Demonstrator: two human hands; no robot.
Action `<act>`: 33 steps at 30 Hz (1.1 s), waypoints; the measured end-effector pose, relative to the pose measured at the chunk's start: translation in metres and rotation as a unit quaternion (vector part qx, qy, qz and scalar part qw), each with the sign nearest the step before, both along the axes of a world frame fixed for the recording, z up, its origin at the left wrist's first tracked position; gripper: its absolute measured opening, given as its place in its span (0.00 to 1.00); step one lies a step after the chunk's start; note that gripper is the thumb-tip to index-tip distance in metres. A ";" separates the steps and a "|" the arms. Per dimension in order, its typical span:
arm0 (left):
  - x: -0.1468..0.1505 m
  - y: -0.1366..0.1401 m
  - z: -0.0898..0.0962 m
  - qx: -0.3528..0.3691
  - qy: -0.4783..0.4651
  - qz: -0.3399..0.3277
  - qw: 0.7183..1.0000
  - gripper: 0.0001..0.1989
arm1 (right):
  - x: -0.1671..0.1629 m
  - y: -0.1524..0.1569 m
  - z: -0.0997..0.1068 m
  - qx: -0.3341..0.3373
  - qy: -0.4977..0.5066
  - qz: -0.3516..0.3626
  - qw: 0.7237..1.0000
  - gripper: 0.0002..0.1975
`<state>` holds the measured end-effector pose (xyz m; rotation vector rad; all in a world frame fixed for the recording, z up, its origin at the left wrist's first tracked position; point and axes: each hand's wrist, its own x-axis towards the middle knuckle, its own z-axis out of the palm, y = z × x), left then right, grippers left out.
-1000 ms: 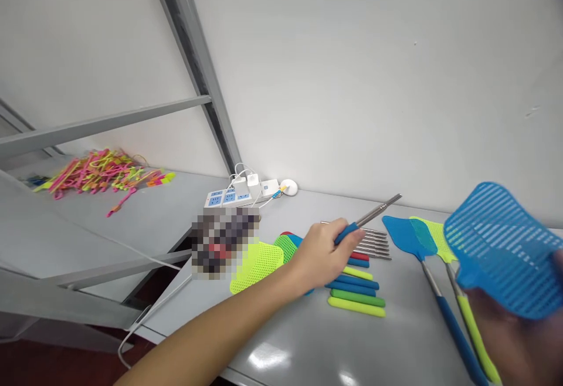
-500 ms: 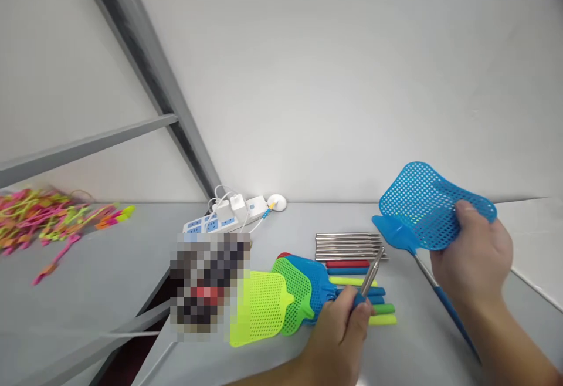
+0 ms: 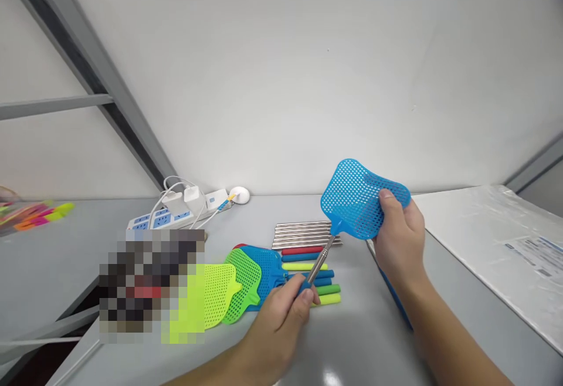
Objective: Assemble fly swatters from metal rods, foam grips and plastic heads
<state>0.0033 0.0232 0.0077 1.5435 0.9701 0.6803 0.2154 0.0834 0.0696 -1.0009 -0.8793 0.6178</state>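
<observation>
My right hand (image 3: 402, 239) pinches the wide end of a blue perforated fly swatter head (image 3: 352, 195) above the table. Closed around a blue grip, my left hand (image 3: 281, 315) holds a telescopic metal rod (image 3: 319, 264) pointing up and away. The rod's tip meets the narrow neck of the blue head; how firmly they are joined I cannot tell. Left of the hands lie overlapping yellow (image 3: 217, 295), green (image 3: 244, 286) and blue (image 3: 266, 263) swatter heads. Several coloured grips (image 3: 328, 289) and metal rods (image 3: 303, 233) lie beyond my left hand. Another blue-handled swatter (image 3: 393, 295) is partly hidden by my right arm.
A white power strip (image 3: 162, 219) with plugs and cables sits at the back left, beside a round white device (image 3: 240, 195). A pixelated patch hides something at left. Bright rubbery items (image 3: 39, 216) are at far left. A white wrapped panel (image 3: 497, 239) lies right.
The view has swung right. The swatter head and the rod have come together, neck to tip; earlier they were apart. Both hands keep their hold.
</observation>
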 end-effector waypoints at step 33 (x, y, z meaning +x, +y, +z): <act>0.029 0.010 0.037 -0.145 -0.174 -0.045 0.973 0.16 | -0.040 -0.014 0.001 -0.037 0.063 0.187 0.980 0.23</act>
